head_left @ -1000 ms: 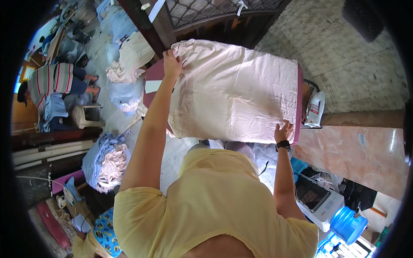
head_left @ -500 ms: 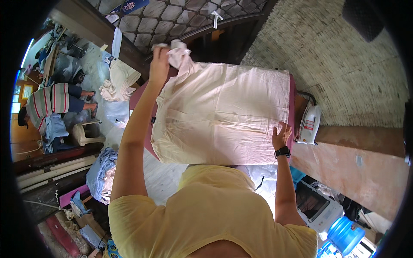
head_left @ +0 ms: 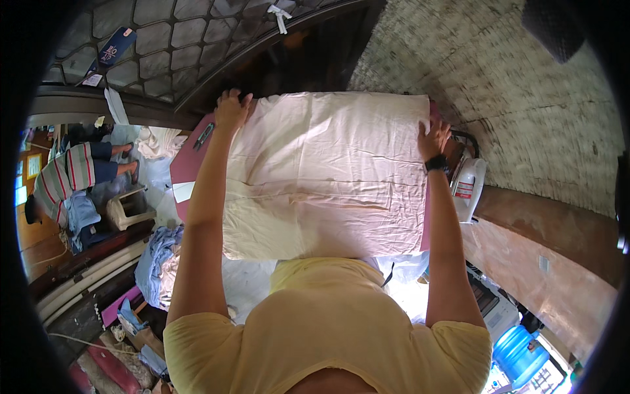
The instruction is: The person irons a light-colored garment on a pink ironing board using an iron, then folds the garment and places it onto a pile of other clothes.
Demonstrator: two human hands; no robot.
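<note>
A pale cream garment [head_left: 321, 157], wrinkled and with a stitched strip across it, is spread over a maroon-covered ironing table [head_left: 186, 157]. At its far left corner lies my left hand [head_left: 232, 113], fingers bent over the edge and thumb apart. My right hand [head_left: 434, 139] rests at the right edge with its fingers spread, a black watch on the wrist. Left of the cloth, small thread snips [head_left: 205, 136] and a white paper [head_left: 184, 192] lie on the maroon cover. Beyond the right end stands a white iron [head_left: 468, 188].
A dark metal lattice [head_left: 190, 49] borders the far side. At left are a bent-over person in a striped shirt [head_left: 65, 174], a beige stool [head_left: 128, 209] and piled blue clothes [head_left: 157, 266]. A blue water jug [head_left: 520, 356] stands at lower right.
The bunched far left part of the garment now lies flat, and my left hand has come down from it. My right hand has moved farther up the right edge. The view has shifted.
</note>
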